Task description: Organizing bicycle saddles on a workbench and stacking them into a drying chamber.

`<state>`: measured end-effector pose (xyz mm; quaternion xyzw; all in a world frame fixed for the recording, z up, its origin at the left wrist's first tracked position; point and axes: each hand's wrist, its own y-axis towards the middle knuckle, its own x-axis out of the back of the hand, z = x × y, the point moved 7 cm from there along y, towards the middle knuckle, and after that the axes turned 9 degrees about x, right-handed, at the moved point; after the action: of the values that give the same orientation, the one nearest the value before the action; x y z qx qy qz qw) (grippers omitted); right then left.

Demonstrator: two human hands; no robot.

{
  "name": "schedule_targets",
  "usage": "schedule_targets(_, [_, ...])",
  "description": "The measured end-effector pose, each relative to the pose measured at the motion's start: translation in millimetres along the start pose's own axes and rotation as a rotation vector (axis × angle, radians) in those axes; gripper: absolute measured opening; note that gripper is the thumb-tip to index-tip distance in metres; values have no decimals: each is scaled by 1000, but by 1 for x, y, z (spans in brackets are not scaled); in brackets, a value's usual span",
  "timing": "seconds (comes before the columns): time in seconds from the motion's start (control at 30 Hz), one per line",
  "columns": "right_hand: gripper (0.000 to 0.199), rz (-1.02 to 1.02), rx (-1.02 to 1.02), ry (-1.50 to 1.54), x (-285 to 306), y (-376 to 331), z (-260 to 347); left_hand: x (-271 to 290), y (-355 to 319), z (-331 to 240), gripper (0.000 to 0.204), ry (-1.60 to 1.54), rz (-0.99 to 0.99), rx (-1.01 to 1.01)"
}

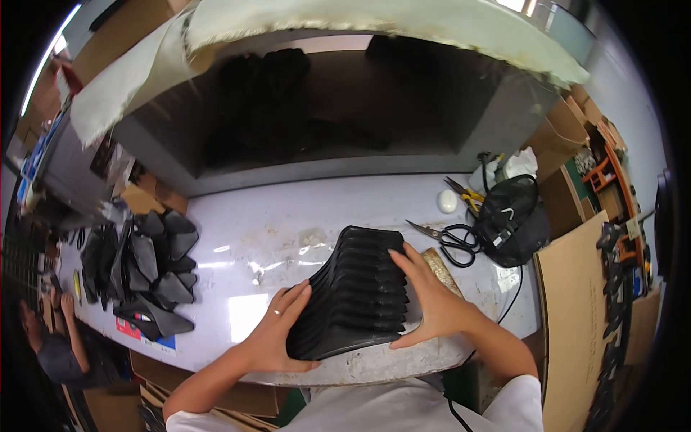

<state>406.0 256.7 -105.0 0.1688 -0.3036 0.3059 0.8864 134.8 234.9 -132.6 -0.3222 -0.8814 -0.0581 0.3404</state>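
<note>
**Nested black stack being held between two hands at the counter's front edge**

Nearest the wearer, the left hand (270,340) is bracing the sloping flank of a stack of black pieces (356,295), its fingers spreading from the thumb and pressing on the side. The right hand (440,306) is clasping the opposite, scalloped side, thumb and fingers likewise parting widely and gripping the ends. The pieces are nesting closely, their smooth, dull-sheened surfaces forming regular curved ridges. The stack is lying over the near edge of the counter (230,223); whether it is touching the surface cannot be told. The counter top is showing a pale, glossy finish with stains and a worn front rim.

Right of the stack, slim metal-bladed scissors (440,235) with black loop handles are lying near a smooth, white egg-shaped object (447,202) and a soft black bag (507,219). At left, tapering black pieces (147,266) are heaping loosely.

Beyond, a grey box-like housing (324,167) is framing a dark opening, and cream fabric (288,17) with a frayed edge is draping over its top.
</note>
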Motion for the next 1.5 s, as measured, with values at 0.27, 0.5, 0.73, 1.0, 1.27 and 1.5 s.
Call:
schedule_targets(0.27, [116,-21,-424,1103,18,-17,-32,36,11,-22,111,-1189,304,550])
schedule_targets(0.5, [102,-323,-562,1316,17,-38,-42,45,76,-25,120,-1152,-241,125])
schedule_targets(0.73, [89,-630,-586,1261,30,-27,-44,53,183,-71,116,-1001,-452,-172])
schedule_targets(1.0, [100,-847,-491,1166,92,5,-17,97,322,-61,90,-1360,-287,30])
schedule_targets(1.27, [97,-994,-389,1168,141,62,-70,117,450,-40,52,-1500,-90,253])
schedule_targets(1.5, [70,-1198,-328,1124,172,81,-133,97,543,-22,73,-1485,8,266])
